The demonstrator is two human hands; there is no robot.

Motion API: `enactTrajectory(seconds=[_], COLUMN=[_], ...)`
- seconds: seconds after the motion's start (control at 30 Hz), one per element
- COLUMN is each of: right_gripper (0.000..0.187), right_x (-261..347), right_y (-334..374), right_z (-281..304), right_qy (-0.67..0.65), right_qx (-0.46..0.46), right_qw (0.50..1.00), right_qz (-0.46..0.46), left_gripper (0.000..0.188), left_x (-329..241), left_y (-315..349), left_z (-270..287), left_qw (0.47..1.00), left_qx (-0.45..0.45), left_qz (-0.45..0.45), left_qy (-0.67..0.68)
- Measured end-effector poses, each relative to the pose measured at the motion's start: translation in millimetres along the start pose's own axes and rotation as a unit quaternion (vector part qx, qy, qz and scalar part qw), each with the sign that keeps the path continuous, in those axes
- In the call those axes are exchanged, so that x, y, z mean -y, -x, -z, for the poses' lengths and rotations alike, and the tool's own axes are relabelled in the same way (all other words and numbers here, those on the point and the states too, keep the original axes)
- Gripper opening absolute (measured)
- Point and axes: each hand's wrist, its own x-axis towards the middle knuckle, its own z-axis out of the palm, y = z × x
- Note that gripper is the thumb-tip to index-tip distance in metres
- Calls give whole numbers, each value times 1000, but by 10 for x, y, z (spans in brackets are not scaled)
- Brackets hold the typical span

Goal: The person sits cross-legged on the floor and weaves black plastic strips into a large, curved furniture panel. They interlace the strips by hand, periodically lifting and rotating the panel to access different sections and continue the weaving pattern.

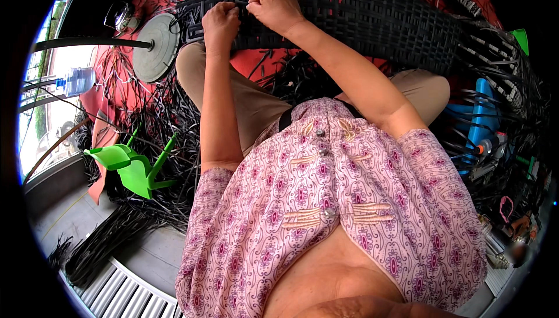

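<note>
A long black woven wicker panel [361, 12] lies across the far side, just beyond my crossed legs. At the left part of its near edge, both hands are close together. My left hand [221, 25] is closed, its fingertips pinching one end of a short stretch of dark strip [241, 4]. My right hand [276, 10], also closed, grips the same strip a few centimetres to the right. The fingers hide most of the strip, and I cannot tell whether it is woven into the panel there.
Loose black strips [131, 105] cover the red floor sheet [256, 62]. A round grey disc [156, 49], a kettle [124, 20], a water jug [78, 81] and a green plastic child's chair [135, 172] stand left. A blue plastic piece [482, 108] and a bottle [492, 143] lie right.
</note>
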Motion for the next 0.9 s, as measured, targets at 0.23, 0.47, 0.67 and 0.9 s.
enactTrajectory(seconds=[0.23, 0.47, 0.67, 0.9], right_gripper=[19, 16, 16, 24], right_x=[107, 76, 121, 253], right_y=[-97, -163, -138, -127], right_z=[-87, -135, -173, -147], right_qy=[123, 131, 202, 95], right_qx=[65, 86, 68, -67], right_qw=[990, 988, 977, 985], right_qz=[16, 14, 30, 125], left_gripper=[29, 30, 24, 15], left_x=[139, 125, 116, 417], left_y=[-35, -121, -156, -65], left_z=[-64, 93, 208, 631], left_qw=[999, 994, 980, 965], left_qx=[-11, 104, 52, 54], left_qz=[-27, -25, -143, 59], left_qy=[28, -3, -127, 250])
